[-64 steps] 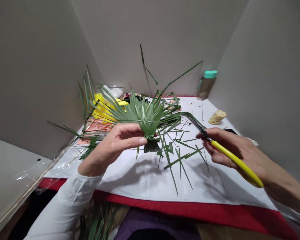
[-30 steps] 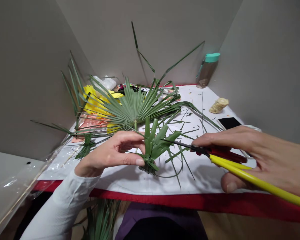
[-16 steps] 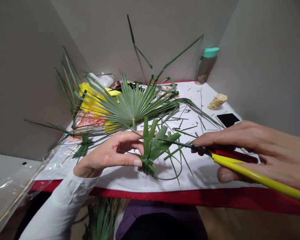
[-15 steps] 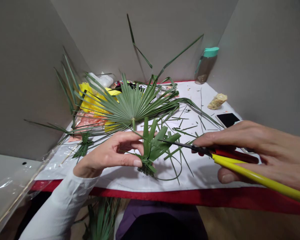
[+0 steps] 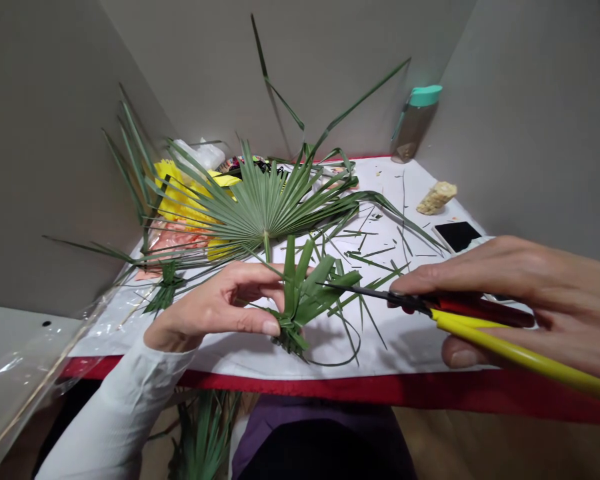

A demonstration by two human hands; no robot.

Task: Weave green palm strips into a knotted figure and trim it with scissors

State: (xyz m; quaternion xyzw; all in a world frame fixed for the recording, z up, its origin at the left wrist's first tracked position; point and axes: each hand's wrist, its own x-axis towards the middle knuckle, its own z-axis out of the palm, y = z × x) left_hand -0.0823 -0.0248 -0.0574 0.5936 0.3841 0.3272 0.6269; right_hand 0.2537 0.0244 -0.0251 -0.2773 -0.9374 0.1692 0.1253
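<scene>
A woven piece of green palm leaf (image 5: pixel 305 293) with several broad blades fanned upward is pinched at its base by my left hand (image 5: pixel 230 303). My right hand (image 5: pixel 525 300) grips scissors (image 5: pixel 473 320) with one yellow and one red handle. Their dark blades point left, with the tips over the right-hand blades of the woven leaf. Whether the tips touch the leaf I cannot tell. Just behind the woven piece lies a large fan-shaped palm leaf (image 5: pixel 265 207).
On the white cloth (image 5: pixel 230 360) are leaf scraps, a small knotted leaf piece (image 5: pixel 166 287), yellow crinkled material (image 5: pixel 180 197), a phone (image 5: pixel 455 235), a beige lump (image 5: pixel 437 198) and a teal-lidded bottle (image 5: pixel 416 123). Grey panels stand around the back and sides.
My right hand and the scissors have shifted slightly right. My left hand and the woven leaf are nearly in the same place. The whole view has moved a little.
</scene>
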